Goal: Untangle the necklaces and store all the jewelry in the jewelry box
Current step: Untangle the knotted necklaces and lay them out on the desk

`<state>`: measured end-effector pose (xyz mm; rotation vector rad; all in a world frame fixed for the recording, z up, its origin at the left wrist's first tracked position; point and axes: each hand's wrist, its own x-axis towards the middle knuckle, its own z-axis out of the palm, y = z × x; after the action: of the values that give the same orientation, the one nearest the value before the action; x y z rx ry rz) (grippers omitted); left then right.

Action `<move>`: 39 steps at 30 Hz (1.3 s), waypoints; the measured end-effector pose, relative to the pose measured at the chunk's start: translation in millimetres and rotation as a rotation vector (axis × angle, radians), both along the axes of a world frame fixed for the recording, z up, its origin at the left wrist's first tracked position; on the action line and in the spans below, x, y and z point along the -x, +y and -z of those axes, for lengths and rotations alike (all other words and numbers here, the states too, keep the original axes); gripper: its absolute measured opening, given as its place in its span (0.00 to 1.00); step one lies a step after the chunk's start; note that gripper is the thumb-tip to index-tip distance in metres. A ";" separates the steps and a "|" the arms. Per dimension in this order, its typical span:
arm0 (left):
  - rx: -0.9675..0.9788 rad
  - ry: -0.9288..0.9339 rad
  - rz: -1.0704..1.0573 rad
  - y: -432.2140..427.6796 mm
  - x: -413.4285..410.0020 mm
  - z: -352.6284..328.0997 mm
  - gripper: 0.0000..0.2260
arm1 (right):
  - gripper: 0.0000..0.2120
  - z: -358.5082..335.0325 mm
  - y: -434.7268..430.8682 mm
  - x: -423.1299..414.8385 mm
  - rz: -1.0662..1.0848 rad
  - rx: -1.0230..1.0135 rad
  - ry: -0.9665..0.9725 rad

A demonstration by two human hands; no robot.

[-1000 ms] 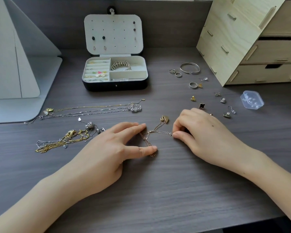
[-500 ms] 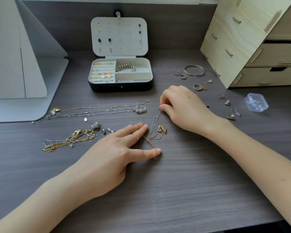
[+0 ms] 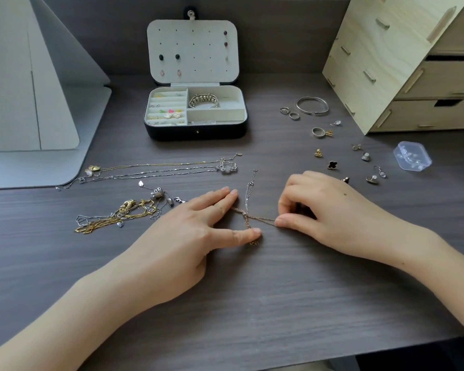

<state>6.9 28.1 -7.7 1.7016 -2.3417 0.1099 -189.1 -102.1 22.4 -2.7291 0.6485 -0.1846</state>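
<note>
While the left hand (image 3: 182, 236) lay spread, pinning the thin crossed rose-gold and silver chains (image 3: 246, 218) to the dark desk (image 3: 279, 303), the right hand (image 3: 332, 210) pinched one strand.
A hard tug would likely cinch the crossing into a knot or snap a link; the open black jewelry box (image 3: 196, 133) stood well behind.

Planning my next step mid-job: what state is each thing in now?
thin chains: crossed, tangled
left hand: straight fingers pressing the thin chains
right hand: pinching a strand of them
jewelry box: open, lid upright
gold and silver pile: tangled
two long necklaces: laid out straight
</note>
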 end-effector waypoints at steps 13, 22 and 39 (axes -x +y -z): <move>-0.186 0.369 0.110 -2.4 -13.9 1.0 0.34 | 0.07 -3.7 15.0 25.7 0.025 -0.054 0.049; -0.248 0.291 0.141 2.4 -19.7 -4.6 0.39 | 0.07 -9.6 15.9 25.0 0.092 -0.079 0.026; -0.246 0.344 0.080 8.3 -20.6 -24.4 0.19 | 0.06 -23.2 0.9 6.8 0.072 0.048 0.140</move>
<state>27.5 36.4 16.7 1.5739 -2.2268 -0.4665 -196.0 -101.1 45.6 -2.7848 0.7916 -0.0256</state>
